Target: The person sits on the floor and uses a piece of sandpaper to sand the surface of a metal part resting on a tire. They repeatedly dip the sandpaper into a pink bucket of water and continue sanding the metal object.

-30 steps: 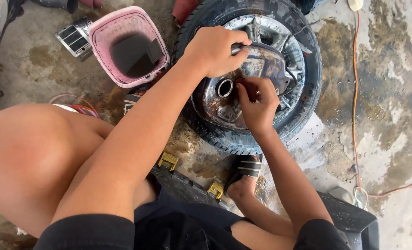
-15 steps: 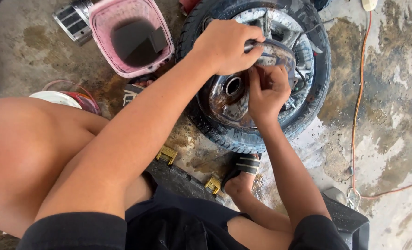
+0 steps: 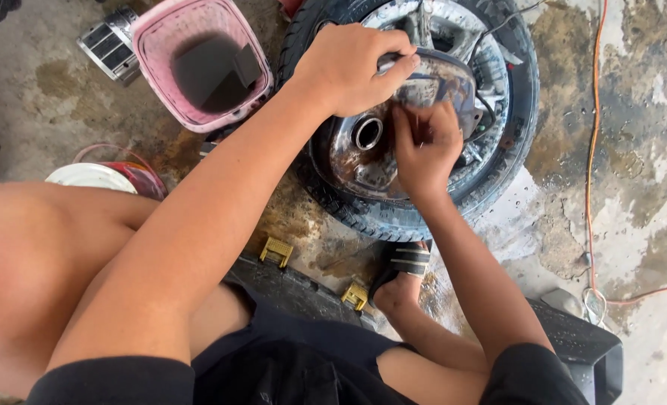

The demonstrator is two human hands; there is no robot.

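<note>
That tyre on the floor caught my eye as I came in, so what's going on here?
A person crouches over a black rubber tyre on a grimy metal wheel lying flat on the stained concrete floor. The left hand grips a curved shiny metal cover over the hub, while the right hand presses fingertips against its underside. A pink plastic basket with dark liquid sits beside the wheel, and an orange cable runs along the right.
</note>
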